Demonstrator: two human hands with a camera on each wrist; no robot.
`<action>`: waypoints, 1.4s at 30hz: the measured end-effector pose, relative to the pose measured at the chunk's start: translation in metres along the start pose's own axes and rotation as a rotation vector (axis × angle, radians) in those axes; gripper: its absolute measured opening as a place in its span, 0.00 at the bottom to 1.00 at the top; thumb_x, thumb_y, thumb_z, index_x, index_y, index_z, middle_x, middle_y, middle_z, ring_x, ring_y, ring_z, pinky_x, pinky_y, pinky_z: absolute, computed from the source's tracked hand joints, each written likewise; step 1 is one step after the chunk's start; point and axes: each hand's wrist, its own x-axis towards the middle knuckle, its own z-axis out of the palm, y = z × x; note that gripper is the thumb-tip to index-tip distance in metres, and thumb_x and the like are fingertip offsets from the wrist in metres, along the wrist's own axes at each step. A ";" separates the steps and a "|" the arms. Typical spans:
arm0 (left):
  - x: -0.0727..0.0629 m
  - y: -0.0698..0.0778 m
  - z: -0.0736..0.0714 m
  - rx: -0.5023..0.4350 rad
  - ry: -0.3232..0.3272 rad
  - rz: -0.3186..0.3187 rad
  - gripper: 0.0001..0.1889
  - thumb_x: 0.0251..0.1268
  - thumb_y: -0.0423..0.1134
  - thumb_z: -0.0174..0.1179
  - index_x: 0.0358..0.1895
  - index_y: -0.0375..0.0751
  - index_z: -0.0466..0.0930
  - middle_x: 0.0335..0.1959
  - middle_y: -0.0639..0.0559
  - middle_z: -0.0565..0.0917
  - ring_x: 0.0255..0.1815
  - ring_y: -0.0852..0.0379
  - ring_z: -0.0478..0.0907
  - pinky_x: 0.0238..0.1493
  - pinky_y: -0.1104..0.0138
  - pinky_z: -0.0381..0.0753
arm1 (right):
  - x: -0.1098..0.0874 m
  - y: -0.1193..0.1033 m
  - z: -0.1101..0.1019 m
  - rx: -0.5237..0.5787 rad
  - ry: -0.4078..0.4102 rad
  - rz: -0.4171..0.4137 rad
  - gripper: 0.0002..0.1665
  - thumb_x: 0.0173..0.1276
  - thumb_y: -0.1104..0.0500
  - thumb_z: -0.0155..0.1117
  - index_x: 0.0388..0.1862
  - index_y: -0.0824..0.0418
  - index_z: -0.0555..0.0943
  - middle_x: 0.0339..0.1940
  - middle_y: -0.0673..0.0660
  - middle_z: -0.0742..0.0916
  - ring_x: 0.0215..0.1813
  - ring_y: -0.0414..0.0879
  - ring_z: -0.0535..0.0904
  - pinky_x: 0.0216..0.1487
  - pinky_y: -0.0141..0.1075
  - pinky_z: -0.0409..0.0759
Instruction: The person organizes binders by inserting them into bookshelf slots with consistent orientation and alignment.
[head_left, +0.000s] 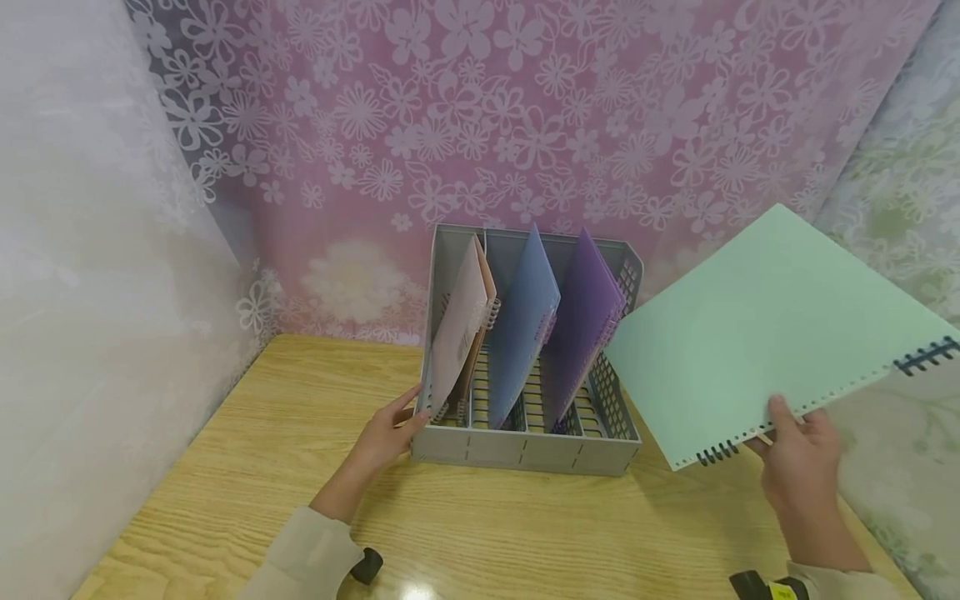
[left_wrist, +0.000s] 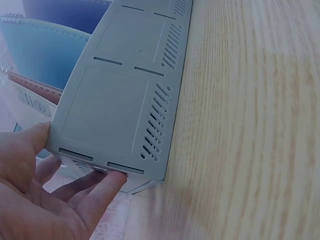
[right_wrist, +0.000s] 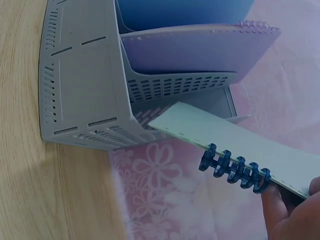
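Note:
A grey desktop file organizer [head_left: 495,450] with upright dividers stands on the table. My left hand [head_left: 386,435] grips its front left corner, thumb at the front edge and fingers around the side, as the left wrist view shows. My right hand [head_left: 804,457] pinches a mint-green spiral notebook [head_left: 757,333] by its bound edge, thumb on the cover. This notebook, with dark ring clips [right_wrist: 235,170], is tilted in the air right of the organizer, one corner near its right-hand wall. Inside stand pale pink notebooks [head_left: 459,325], a blue notebook [head_left: 522,321] and a purple notebook [head_left: 583,329].
The rightmost slot [right_wrist: 185,97] shows between a perforated divider and the organizer's side wall. Under everything is a light wood table [head_left: 300,400]. A pink floral curtain [head_left: 465,133] hangs right behind the organizer, with pale fabric [head_left: 97,250] along the left.

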 end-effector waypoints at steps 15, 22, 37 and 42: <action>0.000 0.000 -0.001 0.001 -0.002 0.005 0.30 0.74 0.42 0.54 0.75 0.50 0.59 0.67 0.27 0.66 0.64 0.31 0.69 0.54 0.46 0.78 | -0.003 0.008 0.046 -0.096 0.213 -0.093 0.16 0.72 0.63 0.56 0.58 0.64 0.77 0.48 0.52 0.84 0.43 0.38 0.85 0.34 0.29 0.84; -0.002 0.004 -0.001 -0.017 -0.006 0.006 0.29 0.74 0.41 0.54 0.75 0.48 0.59 0.67 0.26 0.65 0.65 0.31 0.68 0.54 0.45 0.77 | -0.003 0.019 0.057 -0.193 0.159 -0.201 0.17 0.73 0.63 0.56 0.58 0.65 0.77 0.45 0.52 0.85 0.41 0.38 0.84 0.32 0.26 0.83; 0.002 -0.003 -0.003 -0.036 -0.007 0.001 0.30 0.73 0.41 0.55 0.75 0.46 0.59 0.67 0.26 0.66 0.64 0.31 0.69 0.54 0.46 0.78 | 0.001 0.043 0.078 -0.679 0.218 -0.297 0.10 0.78 0.56 0.49 0.51 0.52 0.77 0.20 0.39 0.74 0.15 0.32 0.64 0.21 0.22 0.67; 0.002 -0.003 -0.002 -0.054 -0.007 -0.010 0.30 0.73 0.41 0.56 0.75 0.47 0.60 0.67 0.26 0.66 0.64 0.31 0.68 0.55 0.46 0.78 | 0.005 0.050 0.082 -0.709 0.227 -0.326 0.17 0.78 0.57 0.49 0.56 0.64 0.78 0.19 0.40 0.71 0.15 0.33 0.58 0.21 0.25 0.62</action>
